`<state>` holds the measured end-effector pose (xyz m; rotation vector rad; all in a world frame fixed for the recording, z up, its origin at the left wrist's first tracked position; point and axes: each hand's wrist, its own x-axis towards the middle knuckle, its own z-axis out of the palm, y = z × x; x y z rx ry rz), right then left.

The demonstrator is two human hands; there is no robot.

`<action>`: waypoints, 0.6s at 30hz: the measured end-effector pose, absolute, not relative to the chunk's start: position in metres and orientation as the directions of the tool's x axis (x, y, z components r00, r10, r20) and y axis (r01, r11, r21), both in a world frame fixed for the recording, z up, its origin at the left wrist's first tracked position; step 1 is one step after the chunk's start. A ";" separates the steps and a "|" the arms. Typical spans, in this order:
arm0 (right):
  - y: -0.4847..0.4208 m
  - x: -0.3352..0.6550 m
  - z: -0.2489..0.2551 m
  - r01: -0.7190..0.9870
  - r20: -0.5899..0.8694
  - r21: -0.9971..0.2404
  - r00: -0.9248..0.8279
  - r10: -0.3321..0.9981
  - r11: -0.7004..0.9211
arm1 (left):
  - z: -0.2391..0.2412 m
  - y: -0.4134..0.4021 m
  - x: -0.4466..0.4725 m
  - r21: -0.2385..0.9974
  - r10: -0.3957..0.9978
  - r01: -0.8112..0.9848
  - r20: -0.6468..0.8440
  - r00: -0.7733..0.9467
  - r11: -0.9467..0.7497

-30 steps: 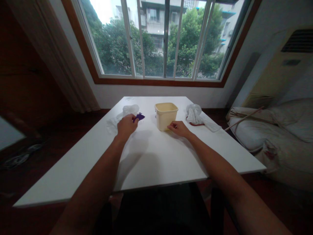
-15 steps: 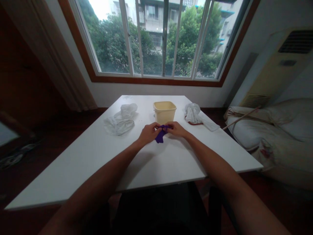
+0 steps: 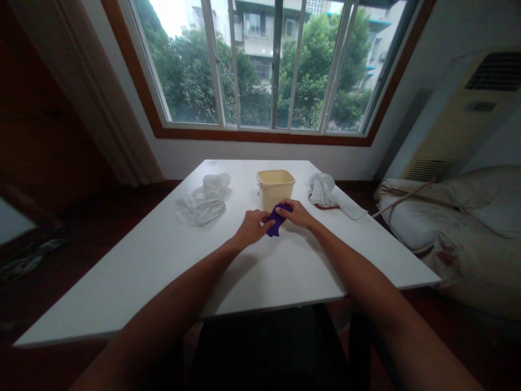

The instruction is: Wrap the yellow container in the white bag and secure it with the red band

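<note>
A small piece of soft purple material [image 3: 277,219], perhaps a cloth or a folded bag, is held up between my hands above the table. My left hand [image 3: 254,227] pinches its lower left edge with thumb and fingers. At its upper right, my right hand [image 3: 297,213] grips it, with the thumb lying across the front. The piece looks folded into a narrow strip, and its lower end hangs loose. Just behind my hands stands a cream plastic bin [image 3: 273,191], upright and with its top uncovered. My hands hide part of its base.
Crumpled clear plastic bags [image 3: 201,202] lie left on the white table [image 3: 163,282]. Another whitish bag [image 3: 323,187] with a reddish-brown strip is on the right. Large stuffed sacks [image 3: 456,217] and a stick [image 3: 402,198] are beyond the right edge.
The purple material, bunched between both hands before, is now spread into a slanted, flatter strip. My right hand has risen slightly, and my left hand has shifted a little right and down.
</note>
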<state>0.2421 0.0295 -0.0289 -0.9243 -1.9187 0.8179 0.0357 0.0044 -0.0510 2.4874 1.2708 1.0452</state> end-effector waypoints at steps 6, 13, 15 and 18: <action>0.026 0.244 -0.027 0.350 0.332 -0.779 -0.475 0.815 0.521 | -0.053 0.002 0.036 0.536 0.782 0.573 0.470 0.408 -0.621; 0.031 0.249 -0.026 0.446 0.528 -0.663 -0.291 0.798 0.602 | -0.050 0.003 0.033 0.550 0.838 0.636 0.417 0.352 -0.541; 0.029 0.249 -0.022 0.538 0.678 -0.532 -0.192 0.709 0.654 | -0.049 0.003 0.032 0.554 0.847 0.643 0.401 0.350 -0.528; 0.029 0.247 -0.016 0.648 0.780 -0.381 -0.157 0.605 0.660 | -0.046 0.001 0.032 0.535 0.850 0.665 0.399 0.345 -0.521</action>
